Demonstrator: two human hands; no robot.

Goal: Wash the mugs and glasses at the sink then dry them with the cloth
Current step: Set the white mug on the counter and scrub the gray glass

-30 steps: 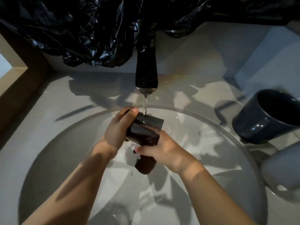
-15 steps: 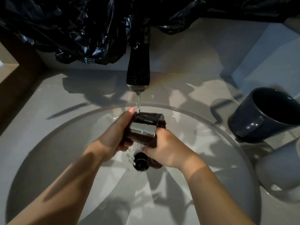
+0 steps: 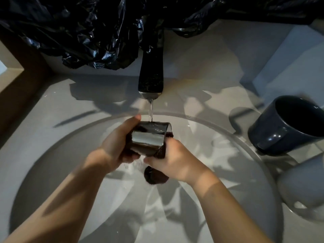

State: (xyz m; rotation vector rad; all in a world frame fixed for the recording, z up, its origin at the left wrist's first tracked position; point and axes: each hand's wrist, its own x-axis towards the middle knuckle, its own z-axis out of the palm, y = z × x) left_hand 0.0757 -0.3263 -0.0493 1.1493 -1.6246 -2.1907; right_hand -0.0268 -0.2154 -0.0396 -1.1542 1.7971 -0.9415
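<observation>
as the dark mug (image 3: 149, 140) lies tilted, upper end toward 12 o'clock under the water stream (image 3: 150, 111), left hand (image 3: 114, 148) grips it at 9, right hand (image 3: 175, 160) at 5.

Pale counter (image 3: 57, 109) – a navy mug (image 3: 280, 130) rests on it, right of the basin (image 3: 70, 172)

Basin (image 3: 52, 172) left half and near side: open. Centre under tap (image 3: 151, 79): taken by glass (image 3: 148, 139). Right rim: dark mug (image 3: 287, 127), pale mug (image 3: 301, 186) just beside. Back: black plastic (image 3: 78, 32) overhanging tap base.
</observation>
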